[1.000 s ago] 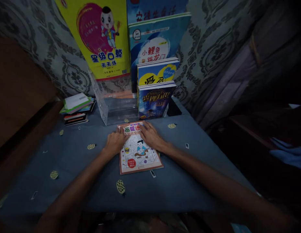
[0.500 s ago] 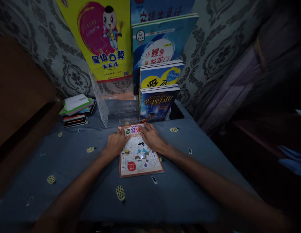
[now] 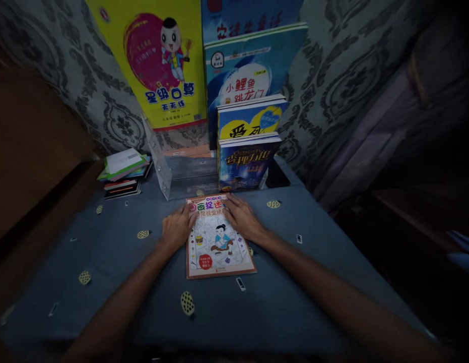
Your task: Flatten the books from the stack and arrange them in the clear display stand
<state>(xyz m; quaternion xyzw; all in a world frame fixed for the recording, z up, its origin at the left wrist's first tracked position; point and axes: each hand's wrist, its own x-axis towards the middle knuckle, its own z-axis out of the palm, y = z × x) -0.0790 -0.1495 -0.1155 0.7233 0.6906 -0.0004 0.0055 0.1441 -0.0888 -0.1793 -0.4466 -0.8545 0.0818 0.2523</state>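
Note:
A children's picture book (image 3: 219, 252) lies flat on the blue tablecloth, its cover showing a drawn figure in a blue top and coloured Chinese characters. My left hand (image 3: 177, 227) rests at the book's upper left edge, thumb over the cover and the other fingers stretched forward beside it. Along the upper right edge lies my right hand (image 3: 244, 218), its fingers extended and touching the cover's margin. Both hands are open, and neither lifts the book. The undersides of the fingers are hidden.
Behind the book stands a clear acrylic rack (image 3: 164, 176) holding a yellow workbook (image 3: 143, 65), a teal storybook (image 3: 253, 60) and a dark blue book (image 3: 244, 164). A small book stack (image 3: 124, 171) sits left; a dark flat object (image 3: 277, 175) lies right of the rack. Patterned wall covering (image 3: 123, 118) rises behind.
My hands have slid outward from the top of the cover towards its two side edges, uncovering more of the title. The book stays in place; the view has shifted slightly.

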